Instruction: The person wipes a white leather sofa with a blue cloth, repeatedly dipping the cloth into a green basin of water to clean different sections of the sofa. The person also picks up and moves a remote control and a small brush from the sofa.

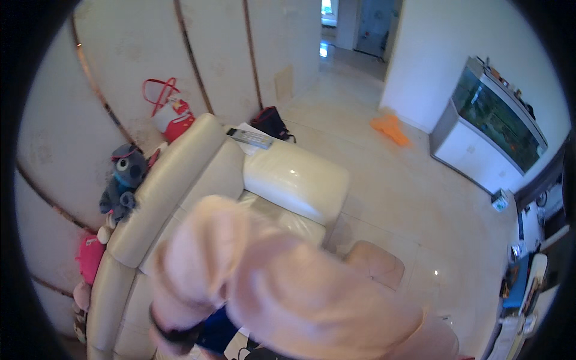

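Observation:
Blurred peach fabric (315, 292), folded like a bent sleeve, fills the lower middle of the view. At its lower left end shows a bare wrist with a black band (175, 334); I cannot tell whether it is my left or right. No fingers of either hand can be made out. Dark blue cloth (220, 330) shows below the fabric, with a bit of bare skin under it. Just beyond lies a cream leather sofa (292, 175), its seat partly hidden by the fabric.
A remote-like keypad device (249, 138) rests on the sofa arm. Plush toys (128, 173) line the sofa back by the wall. A tan stool (375, 265), an orange cloth (390, 129), a dark backpack (271, 123) and an aquarium cabinet (472, 153) stand around the tiled floor (432, 216).

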